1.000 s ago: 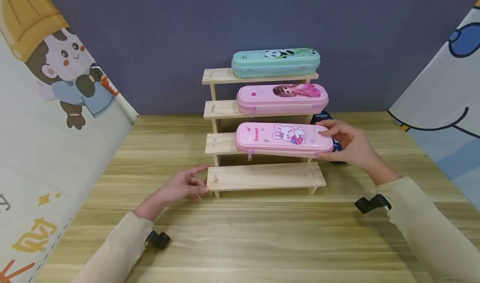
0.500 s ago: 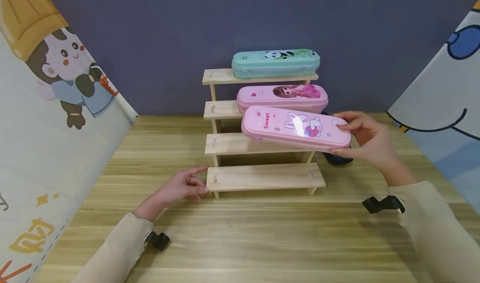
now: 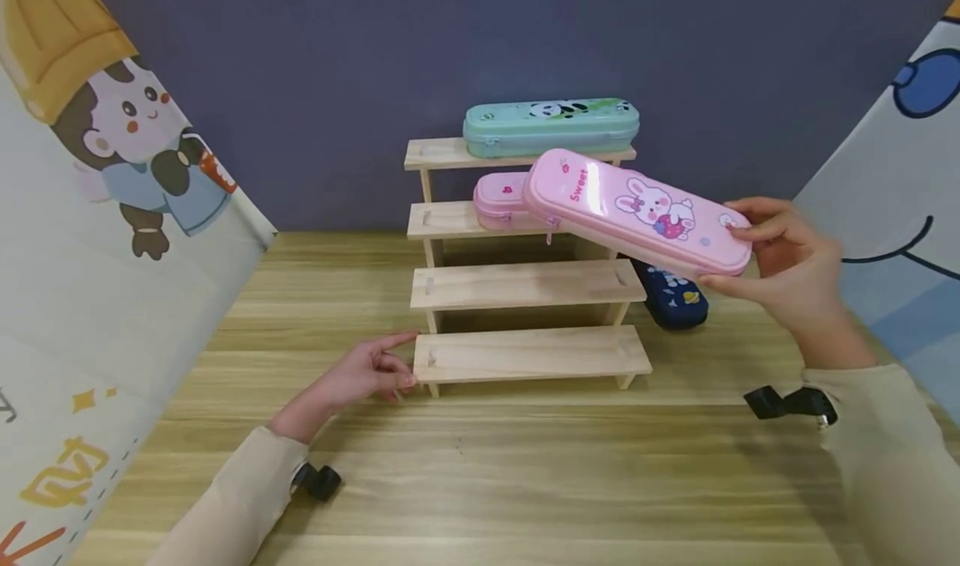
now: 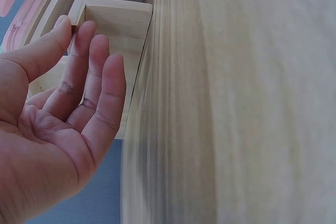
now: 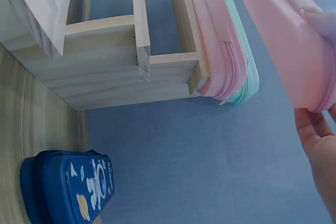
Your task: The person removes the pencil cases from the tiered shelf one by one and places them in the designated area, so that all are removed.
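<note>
Up in the air, the right hand (image 3: 787, 270) is gripping one end of the pink bunny pencil case (image 3: 637, 212) — tilted, hanging in front of the wooden step shelf (image 3: 525, 287). Meanwhile the left hand (image 3: 367, 373) is resting with relaxed fingers against the lowest step's end — a navy pencil case (image 3: 675, 299) is lying on the table (image 3: 525, 483).

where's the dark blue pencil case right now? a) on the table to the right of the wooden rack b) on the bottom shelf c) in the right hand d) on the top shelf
a: the dark blue pencil case lies on the table just right of the wooden rack, below the pink bunny case that the right hand holds up.
</note>
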A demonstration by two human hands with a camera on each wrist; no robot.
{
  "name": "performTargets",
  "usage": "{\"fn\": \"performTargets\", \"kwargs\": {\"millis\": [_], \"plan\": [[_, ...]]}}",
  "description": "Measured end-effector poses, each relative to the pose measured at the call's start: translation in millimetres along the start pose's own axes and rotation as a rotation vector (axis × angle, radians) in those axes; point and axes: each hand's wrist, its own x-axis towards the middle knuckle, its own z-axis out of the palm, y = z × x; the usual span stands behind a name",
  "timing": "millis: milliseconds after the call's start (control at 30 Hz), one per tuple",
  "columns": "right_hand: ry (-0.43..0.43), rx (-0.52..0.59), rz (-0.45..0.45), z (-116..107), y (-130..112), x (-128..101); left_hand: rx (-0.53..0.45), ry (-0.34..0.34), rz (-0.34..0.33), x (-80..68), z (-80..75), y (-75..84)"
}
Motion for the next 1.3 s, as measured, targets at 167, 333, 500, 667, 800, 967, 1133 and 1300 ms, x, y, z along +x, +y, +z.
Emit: {"fn": "performTargets", "kwargs": {"millis": [167,333,500,667,800,967,1133,1300], "plan": [[0.099,0.003,-0.049,-1,-4,2,0.007,0.006,0.004,0.0,-0.9,2.2],[0.232,-0.093,-0.077,-4,-6,4,0.009,0.012,-0.001,0.3,-1.6,3.8],[0.355,-0.157,-0.145,-8,-1,5,0.011,0.013,-0.004,0.6,-1.5,3.6],[0.507,-0.111,-0.212,-8,9,8,0.006,0.012,-0.008,-0.5,-1.8,2.2],[0.598,-0.119,-0.202,-8,16,7,0.001,0.008,-0.018,-2.0,-2.5,1.1],[0.689,-0.242,-0.106,-13,20,4,0.010,0.008,-0.013,-1.5,-2.6,1.5],[0.778,-0.406,0.049,-25,24,-2,0.018,0.012,-0.014,-0.6,-2.1,1.1],[0.812,-0.562,0.198,-34,28,-10,0.015,0.009,-0.018,0.1,-1.2,-0.2]]}}
